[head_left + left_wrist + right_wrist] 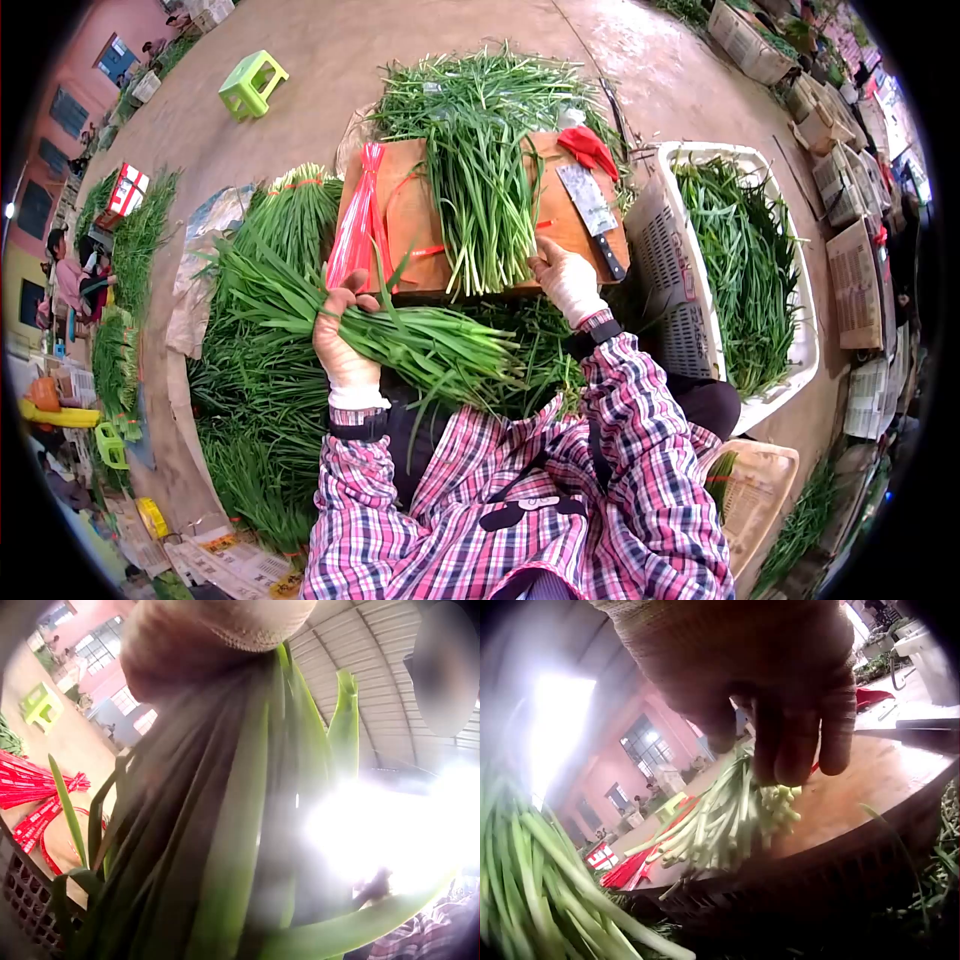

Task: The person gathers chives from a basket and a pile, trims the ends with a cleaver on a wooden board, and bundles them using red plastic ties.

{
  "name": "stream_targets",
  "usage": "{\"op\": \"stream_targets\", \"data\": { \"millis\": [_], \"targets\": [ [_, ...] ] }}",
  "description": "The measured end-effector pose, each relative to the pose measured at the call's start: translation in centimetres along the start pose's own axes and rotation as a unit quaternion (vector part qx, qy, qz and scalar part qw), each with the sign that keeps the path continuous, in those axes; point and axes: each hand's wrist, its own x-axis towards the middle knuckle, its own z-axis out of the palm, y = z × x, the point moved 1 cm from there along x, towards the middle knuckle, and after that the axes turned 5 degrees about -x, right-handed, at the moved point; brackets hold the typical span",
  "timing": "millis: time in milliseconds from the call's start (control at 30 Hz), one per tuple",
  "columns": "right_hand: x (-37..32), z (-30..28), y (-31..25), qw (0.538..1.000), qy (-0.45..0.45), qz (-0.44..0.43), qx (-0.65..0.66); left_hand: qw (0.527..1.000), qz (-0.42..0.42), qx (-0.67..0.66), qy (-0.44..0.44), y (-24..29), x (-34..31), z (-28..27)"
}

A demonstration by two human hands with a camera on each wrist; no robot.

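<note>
- The left hand grips a chive bundle at the near left.
- The right hand bends its fingers onto the chive pile lying on the wooden board; whether it grips cannot be told.

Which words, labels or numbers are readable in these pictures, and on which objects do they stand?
None can be read.
White print on the red ties: too blurred.
Print on the cardboard boxes: too small.
Print on the papers: too small.
</note>
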Motion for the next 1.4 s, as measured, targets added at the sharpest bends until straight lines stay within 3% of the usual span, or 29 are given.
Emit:
{"op": "stream_targets", "data": {
  "millis": [33,67,100,200,233,300,400,533,633,700,767,833,900,967,1000,1033,1100,1133,1167,1200,1233,1300,1333,1367,1400],
  "targets": [
    [-1.0,-1.8,-1.4,0.998,-0.009,0.0,-0.054,1.0,0.004,0.003,0.005,0.1,-0.1,0.5],
    [-1.7,-2.4,-1.0,0.999,0.021,-0.029,-0.013,1.0,0.007,0.009,0.011,0.4,-0.6,1.4],
    [-2.4,-4.3,-2.0,0.999,-0.023,0.019,0.016,1.0,0.011,0.016,0.016,0.5,-0.9,2.0],
    [-5.5,-8.8,-3.8,0.986,-0.068,-0.001,0.15,0.994,0.063,0.08,0.049,-0.4,-1.4,3.8],
    [-7.0,-9.4,-4.0,0.981,-0.044,-0.096,0.165,0.993,0.062,0.082,0.05,-0.4,-2.0,4.8],
    [-9.8,-11.0,-5.4,0.974,-0.092,-0.178,0.102,0.993,0.063,0.099,0.03,-1.3,-2.5,5.8],
    [-13.5,-9.3,-6.3,0.962,-0.097,-0.226,0.119,0.985,0.09,0.144,0.027,-2.8,-3.5,7.9],
    [-14.8,-8.9,-9.3,0.976,-0.036,-0.172,0.132,0.982,0.105,0.156,-0.033,-5.7,-4.8,9.6],
    [-14.0,-8.6,-10.3,0.969,0.071,-0.129,0.196,0.969,0.098,0.211,-0.082,-7.6,-6.9,12.2],
    [-13.0,-7.5,-10.1,0.95,0.188,-0.145,0.205,0.956,0.131,0.215,-0.152,-9.5,-7.3,13.6],
    [-12.2,-8.3,-10.0,0.936,0.213,-0.083,0.267,0.93,0.121,0.275,-0.214,-10.4,-8.7,15.6],
    [-11.0,-9.2,-8.8,0.916,0.136,0.007,0.378,0.908,0.072,0.324,-0.255,-10.3,-10.7,18.0],
    [-10.3,-11.7,-7.4,0.868,0.013,0.011,0.496,0.899,-0.023,0.322,-0.296,-10.3,-12.1,20.1],
    [-9.8,-13.6,-6.0,0.844,0.001,-0.067,0.532,0.804,0.077,0.384,-0.447,-11.0,-10.4,20.1],
    [-9.3,-14.2,-5.3,0.832,-0.003,-0.097,0.547,0.641,0.22,0.57,-0.465,-9.5,-9.8,20.8],
    [-10.2,-16.6,-6.1,0.779,0.035,-0.144,0.609,0.6,0.294,0.567,-0.481,-9.4,-9.2,20.8],
    [-9.6,-17.3,-4.5,0.783,-0.015,-0.164,0.6,0.437,0.356,0.66,-0.497,-7.6,-8.3,21.7],
    [-8.9,-18.1,-4.6,0.797,-0.086,-0.167,0.574,0.459,0.313,0.666,-0.498,-7.3,-7.4,22.0],
    [-9.5,-19.1,-4.5,0.79,-0.092,-0.152,0.586,0.491,0.279,0.65,-0.509,-6.3,-7.7,22.1],
    [-9.5,-19.4,-4.6,0.771,-0.123,-0.163,0.604,0.541,0.189,0.623,-0.533,-6.1,-7.8,22.7],
    [-9.3,-19.5,-4.8,0.75,-0.154,-0.173,0.62,0.559,0.126,0.612,-0.544,-5.9,-7.5,22.7],
    [-9.3,-19.7,-5.7,0.756,-0.21,-0.15,0.601,0.592,0.001,0.59,-0.549,-5.5,-6.9,22.8],
    [-9.1,-19.7,-6.2,0.758,-0.237,-0.138,0.591,0.636,-0.042,0.519,-0.569,-6.0,-5.5,21.6],
    [-8.8,-19.6,-6.5,0.784,-0.261,-0.127,0.548,0.647,-0.062,0.511,-0.563,-6.1,-5.0,21.4],
    [-8.8,-19.2,-6.7,0.769,-0.271,-0.126,0.565,0.658,-0.081,0.502,-0.555,-6.1,-5.6,21.9]
  ]
}}
